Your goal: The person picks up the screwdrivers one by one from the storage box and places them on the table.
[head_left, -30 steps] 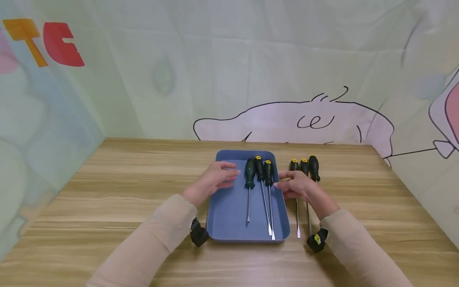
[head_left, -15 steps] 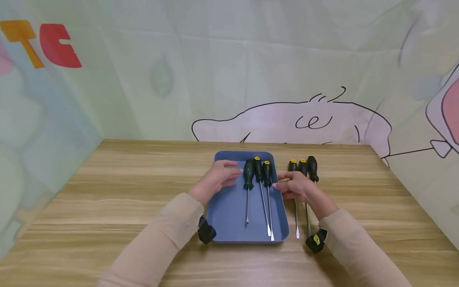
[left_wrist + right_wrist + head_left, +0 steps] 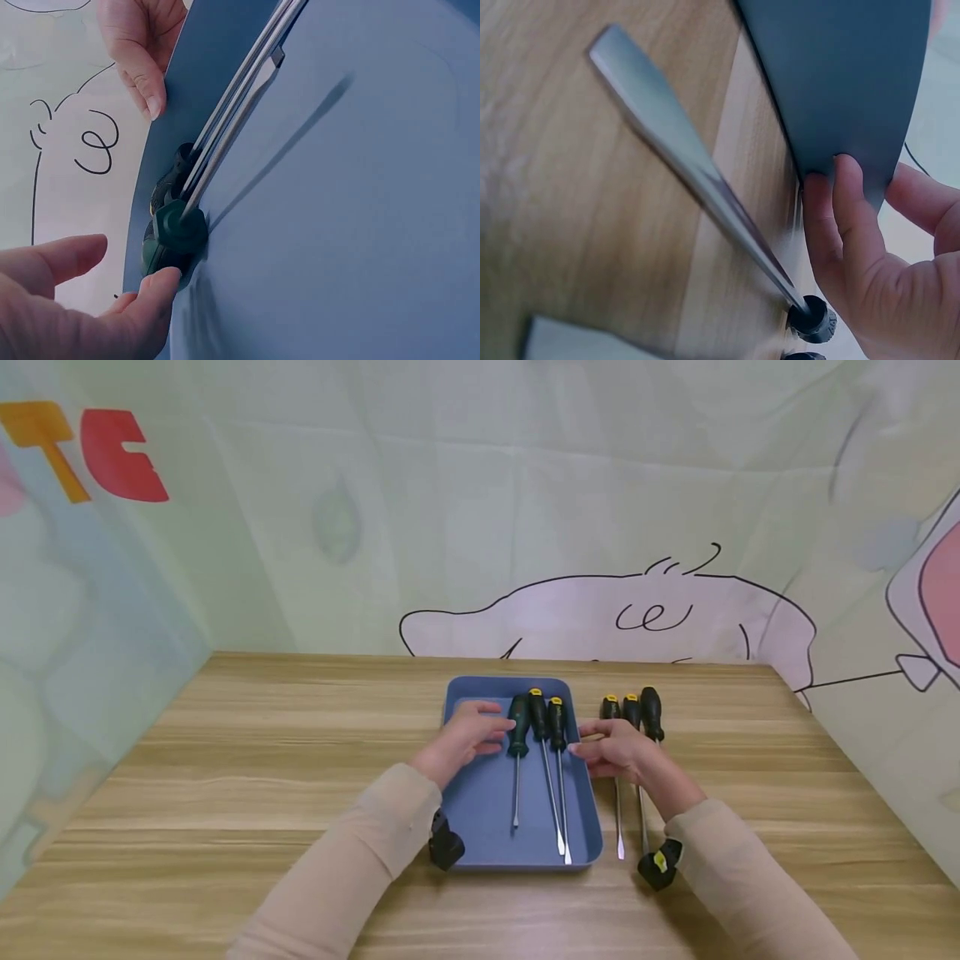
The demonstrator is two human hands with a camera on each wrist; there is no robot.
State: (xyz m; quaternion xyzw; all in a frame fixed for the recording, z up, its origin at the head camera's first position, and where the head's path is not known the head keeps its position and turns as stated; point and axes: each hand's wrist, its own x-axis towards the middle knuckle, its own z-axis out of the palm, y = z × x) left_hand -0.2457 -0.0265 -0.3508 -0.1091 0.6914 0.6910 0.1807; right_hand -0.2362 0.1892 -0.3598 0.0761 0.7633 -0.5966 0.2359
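Inside the blue tray (image 3: 480,827) lie a green-handled screwdriver (image 3: 518,727) and two black-handled screwdrivers (image 3: 557,727) with yellow ends, blades toward the person. My left hand (image 3: 472,735) is over the tray's left half, its extended fingers reaching the green handle; in the left wrist view, one fingertip is right at that handle (image 3: 165,259), with the thumb apart. My right hand (image 3: 618,750) holds the tray's right wall: fingers press the outside of the wall (image 3: 840,82), and the thumb hooks over the rim.
Right of the tray, three more screwdrivers lie on the wooden table (image 3: 262,760): two with yellow ends, one with a plain black handle (image 3: 651,714). My right forearm passes over some of their shafts. A printed cloth backdrop (image 3: 480,527) rises behind the table.
My left hand has moved right across the tray, up to the green screwdriver's handle. The right hand stays at the tray's wall, and the screwdrivers lie as before.
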